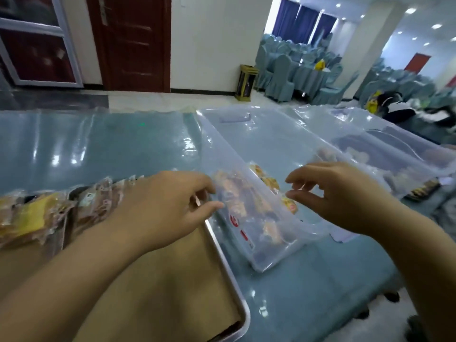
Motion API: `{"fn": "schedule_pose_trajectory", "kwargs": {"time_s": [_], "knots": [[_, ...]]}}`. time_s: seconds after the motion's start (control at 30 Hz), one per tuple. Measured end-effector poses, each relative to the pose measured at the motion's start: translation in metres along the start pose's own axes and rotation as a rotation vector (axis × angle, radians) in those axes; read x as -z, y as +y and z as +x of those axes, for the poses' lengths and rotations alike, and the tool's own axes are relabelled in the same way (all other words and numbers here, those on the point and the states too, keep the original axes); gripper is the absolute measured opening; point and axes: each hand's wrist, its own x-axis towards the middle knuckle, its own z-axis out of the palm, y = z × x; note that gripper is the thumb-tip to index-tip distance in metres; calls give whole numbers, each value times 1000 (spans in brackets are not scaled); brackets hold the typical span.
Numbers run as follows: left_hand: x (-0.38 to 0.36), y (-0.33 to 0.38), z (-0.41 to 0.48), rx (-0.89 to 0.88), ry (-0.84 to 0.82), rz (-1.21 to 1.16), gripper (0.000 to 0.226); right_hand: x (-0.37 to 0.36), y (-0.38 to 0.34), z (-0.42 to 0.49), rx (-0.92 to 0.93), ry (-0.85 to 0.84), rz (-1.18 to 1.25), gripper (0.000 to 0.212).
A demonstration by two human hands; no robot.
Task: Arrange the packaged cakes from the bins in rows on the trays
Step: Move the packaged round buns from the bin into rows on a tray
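Spreading under everything is a table (111,149) in teal cloth with a glossy clear cover whose glare blurs its far edge. Beneath and between the two hands sits a clear plastic bin (222,154). A second clear bin (394,146) lies beyond the right hand, its contents only pale smudges through the wall. Under the left forearm is a metal tray (230,270) lined with brown paper (172,280), cut off at the bottom and left of the view.

The left hand (167,208) hangs over the tray's far right corner, fingertips at the bin's near wall, thumb out and fingers curled with a narrow gap. A white sliver shows in that gap; whether it pinches a wrapper cannot be told. The right hand (345,198) hovers over the bin, fingers loosely bent, thumb and forefinger slightly apart with nothing seen between them.

Left of the left hand, packaged cakes (96,203) stand in an overlapping row along the tray's far edge, partly hidden by the wrist. More packaged cakes in the bin (270,183) lie between the hands, smeared by the wall and motion blur.
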Motion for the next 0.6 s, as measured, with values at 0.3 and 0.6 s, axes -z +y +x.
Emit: {"fn": "schedule_pose_trajectory", "kwargs": {"time_s": [0.3, 0.6], "knots": [[-44, 54, 95, -162, -126, 57, 30, -19, 120, 32, -6, -165, -116, 29], [-110, 69, 169, 15, -405, 426, 33, -91, 201, 123, 247, -596, -182, 42]]}}
